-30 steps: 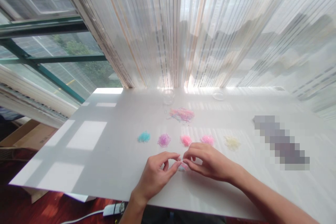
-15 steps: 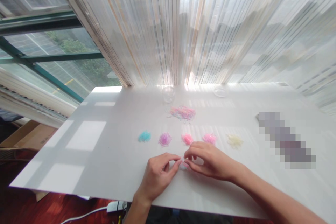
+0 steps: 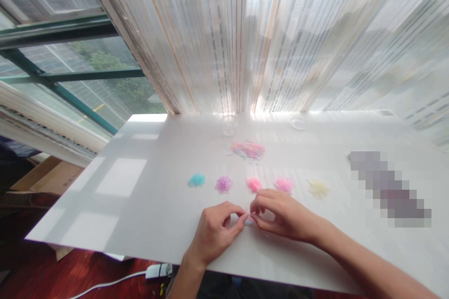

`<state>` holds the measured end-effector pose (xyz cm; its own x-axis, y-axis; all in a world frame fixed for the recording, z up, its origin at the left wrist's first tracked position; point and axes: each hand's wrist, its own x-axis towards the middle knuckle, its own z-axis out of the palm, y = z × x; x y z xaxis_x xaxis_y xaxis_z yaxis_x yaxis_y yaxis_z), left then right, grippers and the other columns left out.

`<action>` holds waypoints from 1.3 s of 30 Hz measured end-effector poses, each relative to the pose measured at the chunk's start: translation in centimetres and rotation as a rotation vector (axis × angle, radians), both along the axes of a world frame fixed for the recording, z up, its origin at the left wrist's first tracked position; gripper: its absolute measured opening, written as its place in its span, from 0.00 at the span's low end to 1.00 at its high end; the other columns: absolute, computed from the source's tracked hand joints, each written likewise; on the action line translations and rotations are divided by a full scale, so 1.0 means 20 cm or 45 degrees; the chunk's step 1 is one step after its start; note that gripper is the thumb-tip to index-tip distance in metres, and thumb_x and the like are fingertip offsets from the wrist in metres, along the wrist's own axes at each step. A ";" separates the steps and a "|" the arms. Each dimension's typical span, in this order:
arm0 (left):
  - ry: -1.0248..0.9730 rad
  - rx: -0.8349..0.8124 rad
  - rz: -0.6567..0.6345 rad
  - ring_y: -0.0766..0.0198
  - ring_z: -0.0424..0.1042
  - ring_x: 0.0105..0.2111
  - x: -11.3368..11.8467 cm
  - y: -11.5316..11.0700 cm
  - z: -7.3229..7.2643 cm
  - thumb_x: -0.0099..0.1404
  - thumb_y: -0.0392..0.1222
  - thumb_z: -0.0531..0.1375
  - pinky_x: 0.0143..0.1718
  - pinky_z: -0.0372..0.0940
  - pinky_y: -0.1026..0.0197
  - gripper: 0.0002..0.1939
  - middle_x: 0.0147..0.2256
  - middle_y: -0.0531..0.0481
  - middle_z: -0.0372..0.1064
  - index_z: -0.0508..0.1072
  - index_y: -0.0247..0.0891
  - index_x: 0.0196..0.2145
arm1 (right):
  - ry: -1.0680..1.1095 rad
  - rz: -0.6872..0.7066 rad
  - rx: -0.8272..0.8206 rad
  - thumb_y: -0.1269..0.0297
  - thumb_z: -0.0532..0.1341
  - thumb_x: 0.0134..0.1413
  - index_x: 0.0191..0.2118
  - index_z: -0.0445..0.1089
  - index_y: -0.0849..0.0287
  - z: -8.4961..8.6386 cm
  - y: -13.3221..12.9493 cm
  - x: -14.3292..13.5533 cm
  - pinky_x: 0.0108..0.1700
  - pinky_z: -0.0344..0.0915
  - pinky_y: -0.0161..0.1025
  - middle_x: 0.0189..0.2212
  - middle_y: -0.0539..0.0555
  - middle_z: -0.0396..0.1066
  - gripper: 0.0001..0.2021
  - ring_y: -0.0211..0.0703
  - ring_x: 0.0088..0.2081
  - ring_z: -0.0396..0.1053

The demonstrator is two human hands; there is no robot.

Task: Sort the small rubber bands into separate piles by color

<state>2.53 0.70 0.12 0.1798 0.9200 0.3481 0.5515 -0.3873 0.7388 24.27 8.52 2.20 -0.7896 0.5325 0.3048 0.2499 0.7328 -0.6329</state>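
Observation:
My left hand is closed in a pinch, thumb against index finger. Facing it, my right hand pinches too, and the fingertips almost meet. Between them shows a bit of small, thin, pinkish rubber bands, mostly hidden by the fingers. Just beyond the hands lie small heaps sorted by colour: teal rubber bands, purple rubber bands, coral rubber bands, pink rubber bands and pale yellow rubber bands. Farther back spreads a mixed-colour pile of rubber bands.
A clear round container and a clear lid stand at the back of the white table. A blurred-out long object lies on the right. Curtains hang behind; a power strip sits below the front edge.
My fingertips have drawn closer together, and the loose bands seen under them before are now mostly covered. The whole view has shifted slightly, with the table appearing farther right.

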 end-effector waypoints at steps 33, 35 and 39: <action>-0.050 0.061 0.070 0.69 0.70 0.25 -0.03 -0.01 0.04 0.71 0.35 0.60 0.28 0.67 0.68 0.05 0.33 0.50 0.78 0.77 0.38 0.38 | 0.040 -0.039 0.155 0.71 0.57 0.64 0.36 0.69 0.57 0.04 0.02 0.03 0.33 0.61 0.36 0.28 0.51 0.70 0.05 0.39 0.30 0.66; -0.033 0.095 0.185 0.68 0.73 0.28 -0.09 -0.01 0.07 0.71 0.36 0.61 0.29 0.68 0.68 0.05 0.34 0.49 0.79 0.78 0.38 0.38 | 0.040 -0.065 0.175 0.72 0.57 0.63 0.36 0.68 0.57 0.05 0.03 0.04 0.33 0.61 0.35 0.28 0.51 0.70 0.06 0.39 0.30 0.66; 0.139 0.243 0.609 0.70 0.67 0.22 -0.28 0.02 0.11 0.70 0.41 0.63 0.28 0.67 0.67 0.06 0.31 0.52 0.79 0.80 0.39 0.37 | 0.045 -0.068 0.218 0.73 0.56 0.64 0.36 0.68 0.56 0.05 0.05 0.04 0.32 0.61 0.36 0.28 0.51 0.70 0.07 0.39 0.29 0.65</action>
<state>-3.03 1.01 2.34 -0.2003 0.8301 0.5204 0.7694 -0.1956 0.6081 25.07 9.48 3.18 -0.7489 0.5114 0.4214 0.2712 0.8167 -0.5093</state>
